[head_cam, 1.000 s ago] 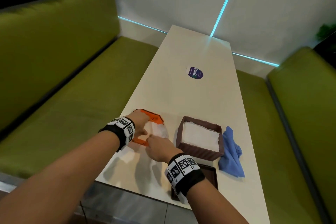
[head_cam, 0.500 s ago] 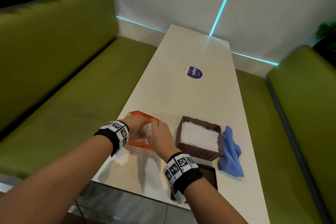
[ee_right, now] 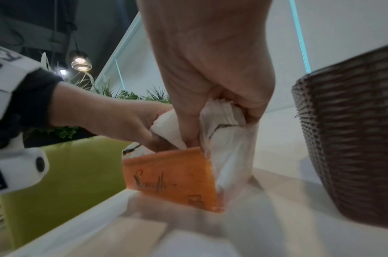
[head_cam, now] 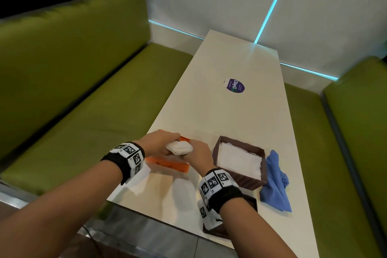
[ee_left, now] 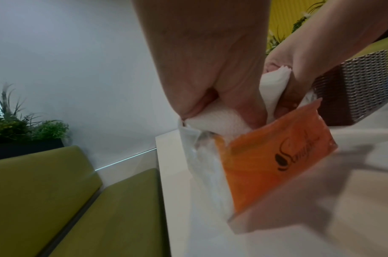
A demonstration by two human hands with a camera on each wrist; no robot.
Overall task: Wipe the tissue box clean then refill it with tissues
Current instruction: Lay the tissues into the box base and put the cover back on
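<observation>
Both hands hold a wad of white tissues [head_cam: 179,147] at the mouth of an orange tissue packet [head_cam: 167,164] near the table's front left. My left hand [head_cam: 160,144] grips the wad's left end [ee_left: 213,120], and my right hand [head_cam: 200,153] pinches its right end [ee_right: 221,111]. The packet [ee_left: 274,163] hangs just above the table [ee_right: 173,177]. To the right stands the brown woven tissue box [head_cam: 240,176], open on top with white tissues [head_cam: 238,158] inside. Its woven wall [ee_right: 351,139] fills the right of the right wrist view.
A crumpled blue cloth [head_cam: 276,184] lies right of the box. A dark brown lid [head_cam: 249,203] lies at the front edge under my right wrist. A purple sticker [head_cam: 235,85] marks the white table [head_cam: 219,111]. Green benches [head_cam: 94,111] flank both sides.
Both hands have closed on the tissues and lifted a wad up out of the orange packet; before they were pressing on the packet's opening.
</observation>
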